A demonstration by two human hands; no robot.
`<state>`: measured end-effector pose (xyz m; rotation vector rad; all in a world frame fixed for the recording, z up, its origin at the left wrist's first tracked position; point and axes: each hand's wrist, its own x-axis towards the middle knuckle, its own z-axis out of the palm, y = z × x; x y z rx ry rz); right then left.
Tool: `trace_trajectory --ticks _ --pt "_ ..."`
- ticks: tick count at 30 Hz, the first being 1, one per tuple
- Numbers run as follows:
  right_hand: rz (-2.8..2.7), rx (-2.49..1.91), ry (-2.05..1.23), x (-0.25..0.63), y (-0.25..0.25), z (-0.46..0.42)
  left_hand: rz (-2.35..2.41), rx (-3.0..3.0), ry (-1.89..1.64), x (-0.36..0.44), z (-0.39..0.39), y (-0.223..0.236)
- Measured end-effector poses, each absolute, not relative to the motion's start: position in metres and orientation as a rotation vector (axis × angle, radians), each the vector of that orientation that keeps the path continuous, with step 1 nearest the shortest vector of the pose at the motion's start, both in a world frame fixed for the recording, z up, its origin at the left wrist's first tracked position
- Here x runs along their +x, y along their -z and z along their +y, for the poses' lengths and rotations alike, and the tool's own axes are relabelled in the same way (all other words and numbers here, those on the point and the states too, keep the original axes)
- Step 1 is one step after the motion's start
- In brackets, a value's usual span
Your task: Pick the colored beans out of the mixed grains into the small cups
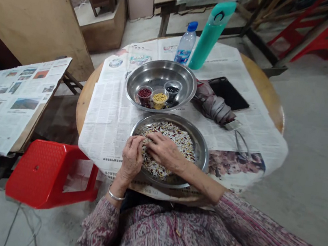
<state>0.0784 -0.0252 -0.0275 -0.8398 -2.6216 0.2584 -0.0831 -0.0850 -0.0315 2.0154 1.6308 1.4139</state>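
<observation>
A steel basin [200,157] near the table's front edge holds a spread of mixed white, yellow and dark red grains and beans [177,137]. Over its left rim is my left hand [132,157], fingers curled in and thumb side towards the basin. My right hand [164,151] reaches across the mix, its bent fingertips close together and meeting the left fingers. Whatever lies between the fingertips is too small to make out. Behind, a second steel basin [136,73] holds three clear cups: red beans [144,93], yellow beans [159,97] and black beans [172,89].
Newspaper [103,118] covers the round table. Behind the basins stand a water bottle [186,44] and a teal flask [210,37]. A folded umbrella [214,108] and a dark tablet-like object [230,92] lie right. A red stool [39,172] is at the left.
</observation>
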Motion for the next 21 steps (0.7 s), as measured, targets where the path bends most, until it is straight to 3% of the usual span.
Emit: trace_trajectory --ticks 5,9,17,21 --pt "-2.509 -1.347 -0.118 0.108 0.019 0.003 1.616 2.023 -1.424 -0.083 -0.085 0.032" --pt "-2.517 -1.488 -0.179 0.137 0.019 -0.008 1.61 2.028 -1.418 -0.084 -0.085 0.034" --pt "-2.595 -0.984 -0.595 0.116 0.025 -0.063 1.642 2.03 -1.39 -0.083 -0.086 0.033" --pt "-2.676 -0.759 -0.566 0.08 0.029 -0.048 1.66 2.031 -1.388 -0.083 -0.085 0.033"
